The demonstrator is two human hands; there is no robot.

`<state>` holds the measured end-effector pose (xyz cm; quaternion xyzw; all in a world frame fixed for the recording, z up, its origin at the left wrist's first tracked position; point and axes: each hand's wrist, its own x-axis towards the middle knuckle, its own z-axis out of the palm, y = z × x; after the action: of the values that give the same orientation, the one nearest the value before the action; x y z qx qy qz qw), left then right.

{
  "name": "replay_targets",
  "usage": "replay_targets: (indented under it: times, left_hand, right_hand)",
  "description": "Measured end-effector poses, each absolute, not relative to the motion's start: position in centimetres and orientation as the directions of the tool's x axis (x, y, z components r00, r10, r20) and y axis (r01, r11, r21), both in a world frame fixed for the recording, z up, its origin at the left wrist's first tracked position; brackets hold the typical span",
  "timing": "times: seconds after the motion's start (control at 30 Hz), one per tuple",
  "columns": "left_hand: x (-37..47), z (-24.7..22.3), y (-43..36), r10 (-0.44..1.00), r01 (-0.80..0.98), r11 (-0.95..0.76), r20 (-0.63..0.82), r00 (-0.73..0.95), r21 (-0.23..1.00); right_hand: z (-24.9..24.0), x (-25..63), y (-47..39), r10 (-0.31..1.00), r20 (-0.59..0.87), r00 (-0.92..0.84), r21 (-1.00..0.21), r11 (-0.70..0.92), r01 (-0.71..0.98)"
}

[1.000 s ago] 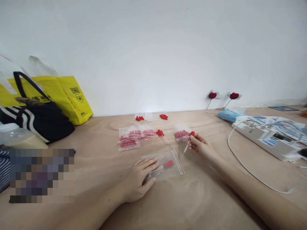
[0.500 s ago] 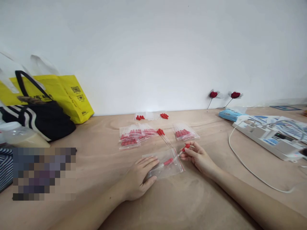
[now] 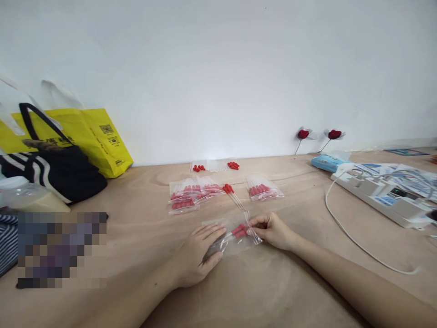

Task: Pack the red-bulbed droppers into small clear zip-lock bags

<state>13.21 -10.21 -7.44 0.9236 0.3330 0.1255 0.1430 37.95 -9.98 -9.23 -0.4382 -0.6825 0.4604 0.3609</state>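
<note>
A clear zip bag (image 3: pixel 232 248) lies flat in front of me, with red-tipped sticks (image 3: pixel 240 231) inside it. Across the bag's left part my left hand (image 3: pixel 201 255) rests with its fingers spread. My right hand (image 3: pixel 273 231) is at the bag's right opening, fingers closed at its edge; what they pinch is too small to make out. Just behind the bag lie loose red-tipped sticks (image 3: pixel 234 196). Filled bags of red-tipped sticks are farther back, a group on the left (image 3: pixel 186 196) and one on the right (image 3: pixel 264 189).
Red pieces (image 3: pixel 233 166) lie near the wall. A yellow bag (image 3: pixel 102 146), a black bag (image 3: pixel 75 173) and a jar (image 3: pixel 37 196) stand at the left. On the right are a blue packet (image 3: pixel 327 162), a power strip (image 3: pixel 382 200) with a white cable, and two red flowers (image 3: pixel 303 134).
My right hand has moved left and toward me, to the bag's opening. The red-tipped stick it held is now inside the bag beside the other. My left hand has stayed in place.
</note>
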Motion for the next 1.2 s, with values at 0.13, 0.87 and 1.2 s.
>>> replay_targets:
  times: [0.13,0.87,1.2]
  left_hand:
    - [13.4,-6.8,-10.5,0.661,0.591,-0.725,0.118,0.741,0.353]
    - [13.4,-6.9,-10.4,0.65,0.571,-0.73,0.125,0.75,0.375]
    - [13.5,-6.4,-10.6,0.664,0.586,-0.715,0.105,0.74,0.382]
  right_hand:
    - [-8.9,38.4,-9.1,0.937,-0.033,-0.346,-0.939,0.09,0.333]
    - [-8.1,33.0,5.6,0.985,-0.113,0.128,-0.878,-0.159,0.452]
    - [-5.5,37.8,-0.7,0.956,0.063,0.288,-0.997,0.048,0.058]
